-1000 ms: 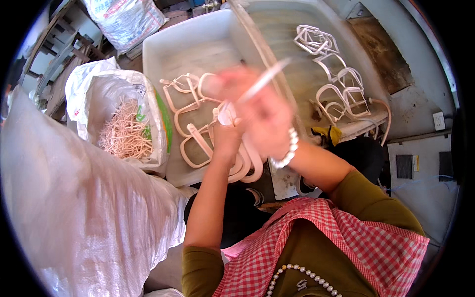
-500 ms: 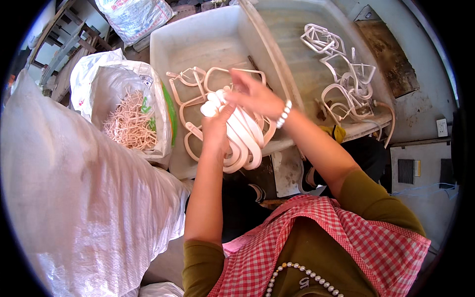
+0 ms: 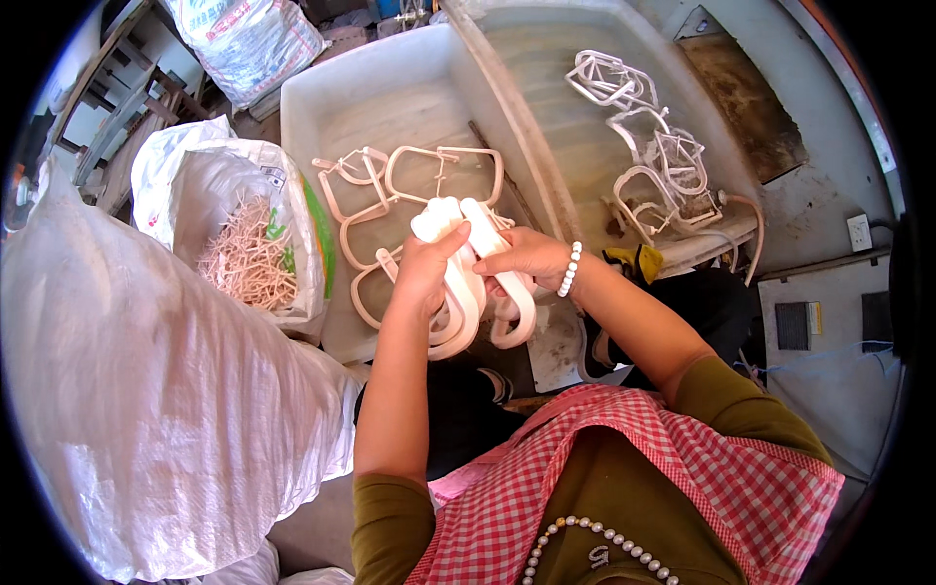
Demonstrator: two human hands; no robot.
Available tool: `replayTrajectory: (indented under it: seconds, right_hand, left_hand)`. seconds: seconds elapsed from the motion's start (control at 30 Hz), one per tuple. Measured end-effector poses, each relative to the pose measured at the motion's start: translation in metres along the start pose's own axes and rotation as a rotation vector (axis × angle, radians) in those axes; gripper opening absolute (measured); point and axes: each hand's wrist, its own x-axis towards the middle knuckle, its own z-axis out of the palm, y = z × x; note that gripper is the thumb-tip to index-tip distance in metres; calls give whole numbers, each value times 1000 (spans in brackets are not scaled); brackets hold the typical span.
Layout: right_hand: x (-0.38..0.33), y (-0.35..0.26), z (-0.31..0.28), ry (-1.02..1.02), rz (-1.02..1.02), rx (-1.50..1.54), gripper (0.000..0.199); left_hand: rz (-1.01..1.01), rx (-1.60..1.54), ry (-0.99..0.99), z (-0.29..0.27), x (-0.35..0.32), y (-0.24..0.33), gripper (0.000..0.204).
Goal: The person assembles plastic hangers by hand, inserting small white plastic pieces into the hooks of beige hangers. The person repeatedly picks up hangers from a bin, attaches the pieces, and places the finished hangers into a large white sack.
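Observation:
Over the near edge of the left tub, my left hand [image 3: 425, 275] is closed round a bundle of pale, curved plastic handles [image 3: 458, 336]. Close beside it, my right hand [image 3: 531, 257] grips another pale curved handle or two [image 3: 518, 327], the thumb lying across the front; the exact number is hidden. Both groups have their rounded ends pointing up and away from me, with a narrow gap between them. Behind my hands, thin pinkish moulded plastic frames [image 3: 444, 151] lie joined together in the tub.
A whitish plastic tub [image 3: 297, 102] stands in front of me. Right of it, a second tub [image 3: 468, 19] holds cloudy water and tangled white plastic frames [image 3: 612, 80]. At left, an open sack [image 3: 317, 229] contains thin plastic scraps [image 3: 249, 255], beside a large bulging white sack [image 3: 175, 409].
My right hand, raised over the top of the bundle before, has come down to grip handles on its right side. The bundle has split into two groups.

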Motion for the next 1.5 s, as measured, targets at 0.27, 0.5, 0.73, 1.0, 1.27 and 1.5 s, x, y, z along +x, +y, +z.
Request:
replayTrajectory:
  seconds: [0.27, 0.5, 0.73, 1.0, 1.27, 1.5]
  right_hand:
    - [-46, -27, -37, 83, -117, -213, 27]
    - [-81, -36, -37, -194, -838, -1902, 17]
    - [-71, -14, -39, -466, -1112, -2128, 15]
    - [-46, 6, -48, -420, -1104, -1854, 34]
    - [-60, 14, -22, -239, -1091, -2029, 48]
    - [-76, 45, -18, -308, -1001, -2327, 40]
  left_hand:
    - [-47, 84, 73, -14, -1, 5, 28]
    - [-105, -180, -37, -12, -8, 11, 65]
    - [-199, -240, -169, 14, -42, 4, 84]
    - [-165, -214, -470, 2, -69, -37, 71]
    - [-150, -569, -174, 51, -97, -52, 65]
    - [40, -378, -592, 89, -129, -59, 99]
